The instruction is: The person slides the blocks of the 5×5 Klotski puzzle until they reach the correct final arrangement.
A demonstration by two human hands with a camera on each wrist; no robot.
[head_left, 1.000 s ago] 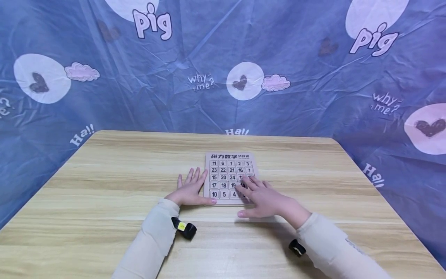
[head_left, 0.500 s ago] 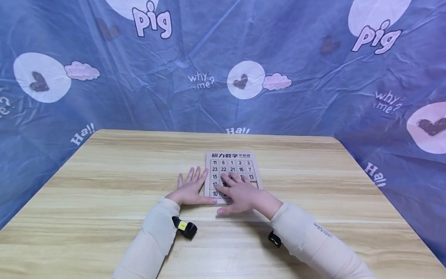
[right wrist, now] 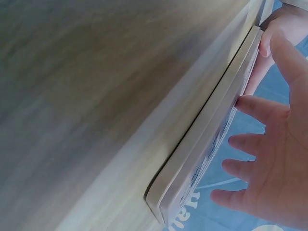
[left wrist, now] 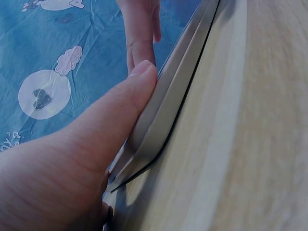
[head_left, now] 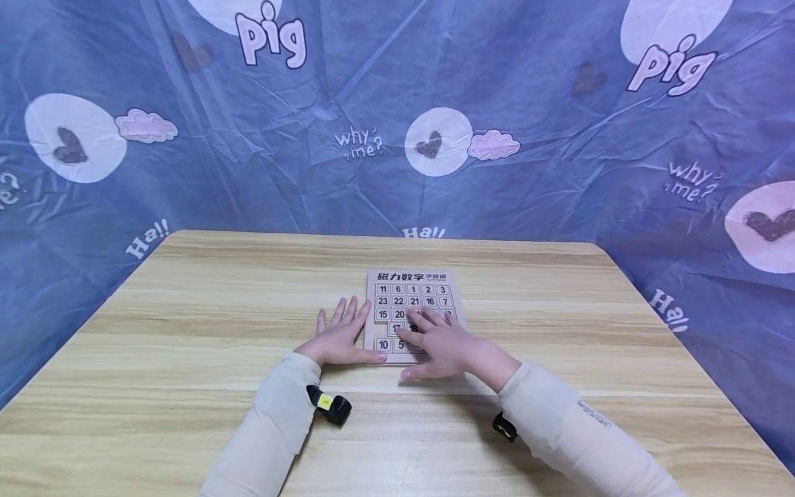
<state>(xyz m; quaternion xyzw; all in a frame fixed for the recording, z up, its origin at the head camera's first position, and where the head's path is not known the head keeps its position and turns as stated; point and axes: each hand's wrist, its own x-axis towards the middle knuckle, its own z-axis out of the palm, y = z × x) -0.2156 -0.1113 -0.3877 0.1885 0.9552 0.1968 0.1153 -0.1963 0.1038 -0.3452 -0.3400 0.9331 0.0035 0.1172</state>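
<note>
The puzzle board (head_left: 413,278) lies on your tabletop (head_left: 186,386) before a blue cloth (head_left: 273,186), holding numbered tiles (head_left: 399,301), 17 below 20. Your spread left hand (head_left: 339,344) touches its edge; your spread right hand (head_left: 442,346) hides lower-right tiles.

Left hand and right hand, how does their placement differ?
The left hand is at the left edge of the number puzzle, while the right hand is over its tiles. In the head view, the left hand hides no tiles; the right hand hides several. Both are spread and emerge from pale sleeves.
</note>
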